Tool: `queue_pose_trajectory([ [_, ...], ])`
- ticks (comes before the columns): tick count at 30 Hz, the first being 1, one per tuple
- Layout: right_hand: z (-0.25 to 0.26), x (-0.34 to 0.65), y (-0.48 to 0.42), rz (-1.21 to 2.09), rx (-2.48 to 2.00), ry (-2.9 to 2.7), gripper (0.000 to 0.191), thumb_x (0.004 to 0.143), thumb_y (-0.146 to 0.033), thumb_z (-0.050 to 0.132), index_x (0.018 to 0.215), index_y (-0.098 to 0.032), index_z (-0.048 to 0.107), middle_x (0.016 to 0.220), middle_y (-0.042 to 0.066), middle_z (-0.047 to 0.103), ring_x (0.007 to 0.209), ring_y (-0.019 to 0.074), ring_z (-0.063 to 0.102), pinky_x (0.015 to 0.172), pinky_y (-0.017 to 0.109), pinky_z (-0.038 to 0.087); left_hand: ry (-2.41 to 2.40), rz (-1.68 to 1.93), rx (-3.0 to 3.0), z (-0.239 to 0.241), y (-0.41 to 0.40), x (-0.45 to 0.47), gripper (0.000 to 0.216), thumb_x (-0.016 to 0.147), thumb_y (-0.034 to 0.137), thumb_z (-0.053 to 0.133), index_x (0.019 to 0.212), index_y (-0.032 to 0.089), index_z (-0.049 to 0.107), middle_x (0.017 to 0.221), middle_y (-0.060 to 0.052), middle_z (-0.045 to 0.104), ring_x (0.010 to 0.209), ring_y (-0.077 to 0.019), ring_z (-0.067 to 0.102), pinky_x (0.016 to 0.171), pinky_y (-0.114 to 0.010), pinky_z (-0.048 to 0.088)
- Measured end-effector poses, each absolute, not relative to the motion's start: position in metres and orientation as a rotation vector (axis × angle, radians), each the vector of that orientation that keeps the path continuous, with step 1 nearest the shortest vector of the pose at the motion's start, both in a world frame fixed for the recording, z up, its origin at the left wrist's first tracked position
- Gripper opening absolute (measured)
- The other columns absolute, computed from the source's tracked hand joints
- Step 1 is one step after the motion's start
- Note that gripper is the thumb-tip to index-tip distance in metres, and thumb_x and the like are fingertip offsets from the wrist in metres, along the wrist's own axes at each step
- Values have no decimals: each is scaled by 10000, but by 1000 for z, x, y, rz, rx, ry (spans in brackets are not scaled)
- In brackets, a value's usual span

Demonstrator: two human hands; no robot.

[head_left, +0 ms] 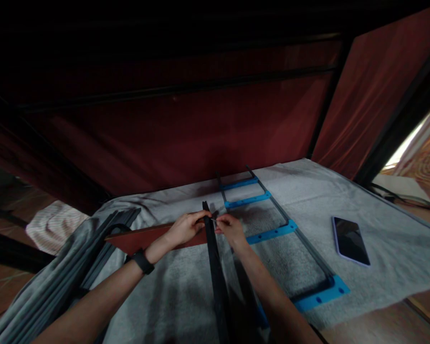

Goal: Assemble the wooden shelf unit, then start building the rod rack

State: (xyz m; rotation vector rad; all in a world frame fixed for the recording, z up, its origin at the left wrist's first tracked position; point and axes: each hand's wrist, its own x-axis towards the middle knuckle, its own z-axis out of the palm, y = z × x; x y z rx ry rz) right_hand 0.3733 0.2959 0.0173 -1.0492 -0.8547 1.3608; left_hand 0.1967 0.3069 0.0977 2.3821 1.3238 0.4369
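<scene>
A long dark bar (pixel 214 272) runs upright in the head view, between my hands. My left hand (pixel 186 227), with a black watch on its wrist, grips the upper part of this bar, thumb and fingers around it. Behind and below that hand lies a reddish-brown board (pixel 143 241), whose right end meets the bar. My right hand (pixel 232 228) pinches a thin, shiny metal piece (pixel 213 220) against the bar's right side. The piece is too small to name. Just right of my right hand lies a ladder-like frame with blue crosspieces (pixel 272 233) and dark rails.
A grey blanket (pixel 308 200) covers the work surface. On it, a phone (pixel 350 241) lies at the right and a bundle of grey bars (pixel 96 253) at the left. Dark red panels (pixel 200 138) in black framing rise close behind.
</scene>
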Motion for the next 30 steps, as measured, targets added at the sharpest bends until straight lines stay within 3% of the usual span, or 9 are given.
queue_pose_trajectory([
  [4, 14, 367, 295, 1305, -1045, -922, 63, 706, -297, 645, 730, -241, 658, 670, -33, 623, 630, 162, 645, 624, 317, 592, 1397, 484, 2323, 91, 307, 196, 478, 847, 222, 558, 1321, 255, 502, 898, 2, 722, 821, -190, 693, 755, -279, 508],
  [10, 14, 377, 298, 1199, -1077, -961, 75, 740, -296, 611, 747, -237, 657, 682, -34, 619, 600, 147, 613, 614, 303, 575, 1461, 567, 2304, 89, 309, 195, 355, 862, 207, 525, 1213, 231, 476, 878, -12, 716, 780, -192, 684, 723, -292, 488],
  [15, 12, 383, 300, 1189, -1113, -998, 63, 760, -286, 610, 746, -247, 658, 630, -46, 585, 582, 138, 581, 565, 270, 547, 1504, 535, 2278, 90, 312, 195, 246, 894, 321, 532, 1123, 234, 545, 911, -25, 730, 825, -213, 695, 739, -302, 496],
  [23, 8, 384, 303, 1194, -1133, -1009, 65, 788, -234, 603, 749, -250, 652, 669, -37, 596, 607, 143, 594, 524, 251, 526, 1546, 420, 2329, 92, 325, 190, 295, 911, 351, 488, 1103, 224, 673, 1051, -54, 746, 957, -236, 690, 822, -308, 499],
  [30, 7, 378, 304, 1242, -1099, -961, 79, 790, -194, 595, 755, -236, 652, 683, -31, 603, 609, 137, 607, 556, 257, 556, 1606, 479, 2293, 92, 324, 192, 271, 890, 365, 519, 1041, 220, 692, 1034, -38, 758, 961, -240, 695, 875, -320, 498],
])
